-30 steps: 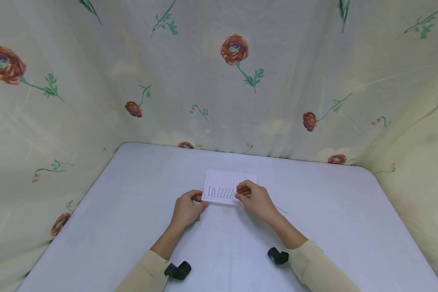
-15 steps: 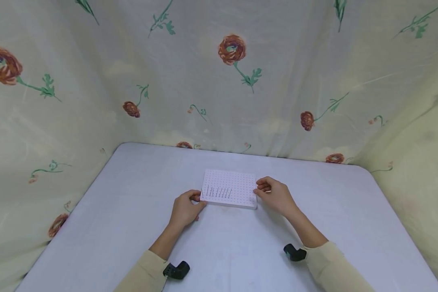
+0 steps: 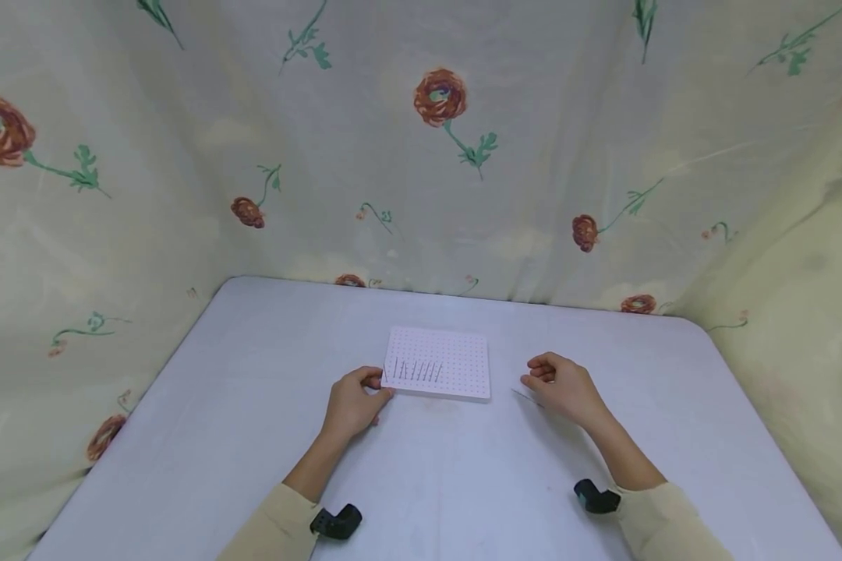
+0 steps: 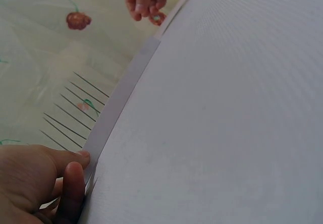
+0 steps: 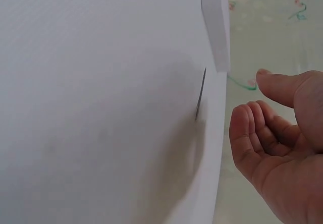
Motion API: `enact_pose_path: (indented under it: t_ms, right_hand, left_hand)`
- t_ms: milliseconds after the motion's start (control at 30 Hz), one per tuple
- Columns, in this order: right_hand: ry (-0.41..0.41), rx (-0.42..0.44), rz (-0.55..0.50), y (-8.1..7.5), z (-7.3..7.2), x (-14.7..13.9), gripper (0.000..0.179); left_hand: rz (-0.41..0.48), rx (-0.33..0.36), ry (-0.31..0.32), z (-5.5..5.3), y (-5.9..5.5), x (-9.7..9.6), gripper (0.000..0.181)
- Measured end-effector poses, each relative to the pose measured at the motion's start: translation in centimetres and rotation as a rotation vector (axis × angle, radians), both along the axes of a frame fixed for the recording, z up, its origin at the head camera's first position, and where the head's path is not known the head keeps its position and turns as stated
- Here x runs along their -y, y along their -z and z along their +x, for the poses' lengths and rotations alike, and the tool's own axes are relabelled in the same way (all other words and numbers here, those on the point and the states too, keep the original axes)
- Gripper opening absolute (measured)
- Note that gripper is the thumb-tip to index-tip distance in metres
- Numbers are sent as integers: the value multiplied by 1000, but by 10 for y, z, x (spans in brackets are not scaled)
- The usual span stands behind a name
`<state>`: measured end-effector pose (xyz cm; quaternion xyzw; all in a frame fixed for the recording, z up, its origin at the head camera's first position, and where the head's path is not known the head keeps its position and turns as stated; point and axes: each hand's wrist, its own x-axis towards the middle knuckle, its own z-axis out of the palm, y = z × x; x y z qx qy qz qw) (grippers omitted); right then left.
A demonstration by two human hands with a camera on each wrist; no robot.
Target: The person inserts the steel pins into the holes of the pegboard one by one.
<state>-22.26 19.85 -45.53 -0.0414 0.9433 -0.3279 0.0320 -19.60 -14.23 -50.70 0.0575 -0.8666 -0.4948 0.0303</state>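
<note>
A white pegboard [image 3: 463,351] with a grid of small holes lies on the table. Several thin dark metal pins [image 3: 421,370] stand in a row along its front left part. My left hand [image 3: 354,401] grips the board's front left corner, thumb against the front edge. To the board's right, my right hand [image 3: 564,386] hovers with bent fingers and nothing held. In the right wrist view its thumb [image 5: 277,88] stands apart from the fingertips. One loose pin [image 3: 528,398] lies on the table just below that hand.
The white-covered table [image 3: 288,327] has rounded far corners. Behind and beside it hangs a pale curtain [image 3: 365,140] printed with orange flowers. Each sleeve carries a black wrist camera, the left one [image 3: 337,522] and the right one [image 3: 596,497].
My right hand has moved from the pin row off the board to the right, near the loose pin. My left hand has kept its grip on the corner. The head view has shifted slightly.
</note>
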Motion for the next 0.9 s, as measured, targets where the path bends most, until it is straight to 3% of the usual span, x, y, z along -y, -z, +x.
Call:
enact_pose_path:
  t_ms: [433,900]
  right_hand:
    - [-4,82,47,13,15,-41,33]
    - [-45,66,131,14,35,-44,28]
  left_hand:
    - [2,-9,8,2,-3,1,43]
    - [5,6,11,3,-4,-1,42]
